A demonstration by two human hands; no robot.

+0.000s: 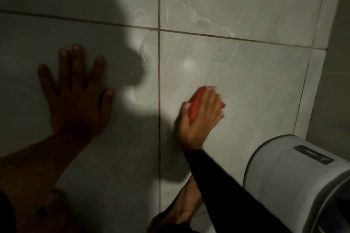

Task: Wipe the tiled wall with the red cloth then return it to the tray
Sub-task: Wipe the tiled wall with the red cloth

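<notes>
My right hand [198,117] presses a red cloth [196,103] against the grey tiled wall [246,15], just right of a vertical grout line. Only a strip of the cloth shows between thumb and fingers; the hand is a little blurred. A black sleeve covers that forearm. My left hand [75,91] lies flat on the wall in shadow, fingers spread, holding nothing. No tray appears in the head view.
A grey rounded appliance [295,181] with a dark label fills the lower right. A bare foot [181,212] stands on the floor at the bottom. The wall meets another surface along the right edge. My shadow darkens the left tiles.
</notes>
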